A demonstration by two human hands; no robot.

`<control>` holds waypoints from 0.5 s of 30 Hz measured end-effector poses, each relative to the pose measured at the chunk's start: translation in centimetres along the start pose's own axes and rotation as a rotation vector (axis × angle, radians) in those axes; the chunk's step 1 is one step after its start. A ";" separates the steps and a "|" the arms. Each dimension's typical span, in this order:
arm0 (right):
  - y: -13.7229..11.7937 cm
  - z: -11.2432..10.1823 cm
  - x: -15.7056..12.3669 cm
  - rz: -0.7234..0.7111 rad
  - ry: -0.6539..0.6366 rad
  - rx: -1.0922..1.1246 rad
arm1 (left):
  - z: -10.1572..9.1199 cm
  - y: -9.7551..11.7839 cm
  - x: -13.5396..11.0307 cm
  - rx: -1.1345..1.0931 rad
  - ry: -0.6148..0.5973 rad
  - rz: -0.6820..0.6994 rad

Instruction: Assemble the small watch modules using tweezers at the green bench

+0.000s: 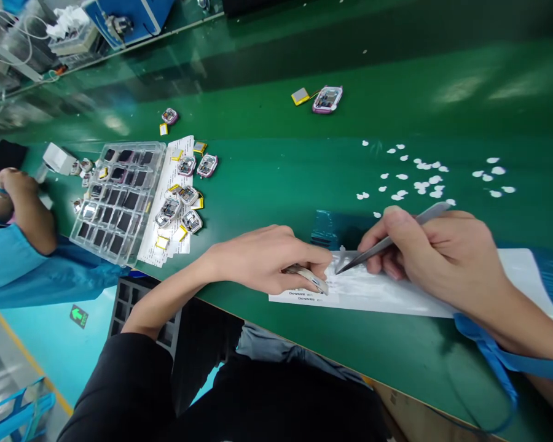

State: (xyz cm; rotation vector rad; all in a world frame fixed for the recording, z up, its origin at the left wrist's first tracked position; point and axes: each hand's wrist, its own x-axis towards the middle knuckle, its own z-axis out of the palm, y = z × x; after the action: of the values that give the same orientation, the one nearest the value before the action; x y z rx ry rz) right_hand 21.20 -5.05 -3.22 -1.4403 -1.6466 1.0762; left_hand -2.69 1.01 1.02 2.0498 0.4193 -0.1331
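My left hand [267,258] rests on the green table with its fingers curled around a small pale device [311,279], pressing it onto a white sheet [396,294]. My right hand [437,255] grips grey metal tweezers [387,242] like a pen. The tweezer tips touch the sheet just right of the device. A blue strap [493,356] hangs at my right wrist.
A clear compartment tray [120,196] with dark screens stands at the left, beside several small watch-like devices [184,202] on paper. Another device [327,99] with a yellow battery lies far back. White peeled bits [419,178] are scattered behind my right hand. A co-worker's arm [23,209] rests at the far left.
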 end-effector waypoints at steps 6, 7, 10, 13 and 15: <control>-0.1 0.0 0.2 -0.024 -0.103 0.038 | 0.0 0.0 0.1 0.013 0.050 -0.040; -0.2 0.0 0.2 -0.034 -0.123 0.041 | 0.0 0.1 0.2 0.012 0.053 -0.046; -0.4 0.0 0.4 -0.055 -0.156 0.047 | 0.0 0.1 0.2 0.011 0.052 -0.056; -0.4 -0.2 0.4 -0.035 -0.160 0.074 | 0.1 0.0 0.2 0.018 0.060 -0.062; -0.2 -0.4 0.3 0.001 -0.128 0.105 | 0.1 -0.1 0.2 0.021 0.066 -0.064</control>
State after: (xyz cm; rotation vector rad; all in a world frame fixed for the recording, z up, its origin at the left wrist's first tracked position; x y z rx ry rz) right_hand 21.42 -4.67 -2.82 -1.3282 -1.6513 1.2596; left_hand -2.53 1.01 0.79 2.0661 0.5261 -0.1090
